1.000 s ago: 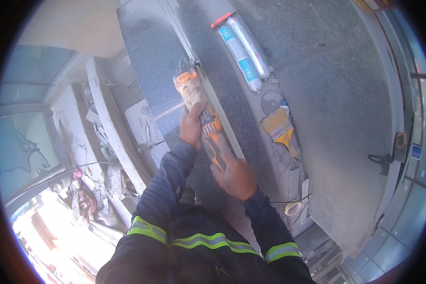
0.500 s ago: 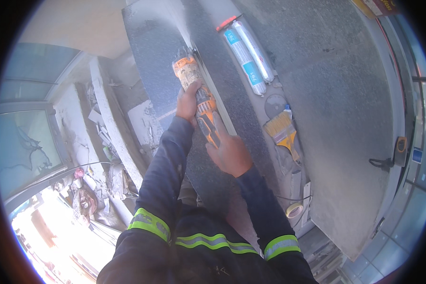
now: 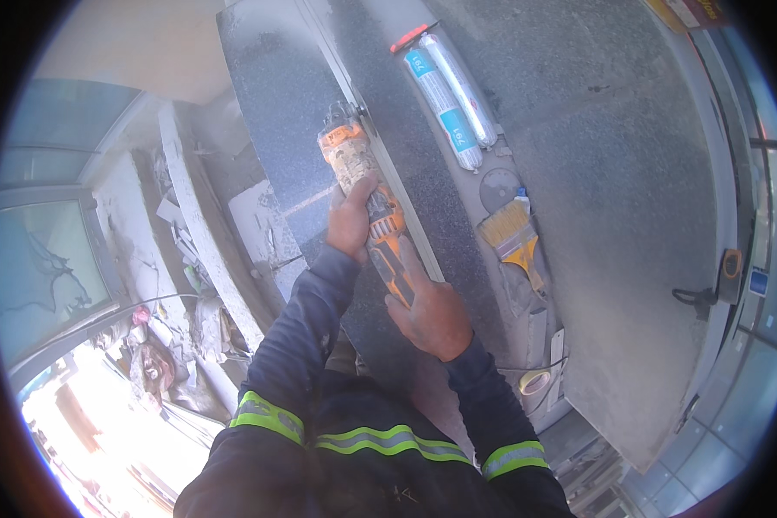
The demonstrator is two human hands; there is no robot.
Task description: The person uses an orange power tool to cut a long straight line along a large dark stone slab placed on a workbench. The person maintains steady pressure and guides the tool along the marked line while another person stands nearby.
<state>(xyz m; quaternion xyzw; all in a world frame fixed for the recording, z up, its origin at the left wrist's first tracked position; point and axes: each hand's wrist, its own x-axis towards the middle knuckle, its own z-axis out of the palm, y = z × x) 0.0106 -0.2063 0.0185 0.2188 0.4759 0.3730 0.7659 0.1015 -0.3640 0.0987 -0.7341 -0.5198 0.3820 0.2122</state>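
Note:
A dusty orange and black angle grinder rests over a dark speckled stone slab, its head pointing away from me. Around its body, behind the head, my left hand is closed. Farther back, my right hand grips the rear handle, with a finger stretched along it. Right beside the tool runs a long pale strip along the slab. The grinder's disc is mostly hidden at the strip's edge. Pale dust coats the far part of the slab.
Right of the slab lie a sealant tube pack, a silvery one, a round disc, a wide paintbrush and a tape roll. A tape measure sits at the far right. Rubble lies low on the left.
The grinder and both hands have shifted toward me and slightly right along the strip. The white dust plume ahead of the tool has thinned, showing more of the pale line there.

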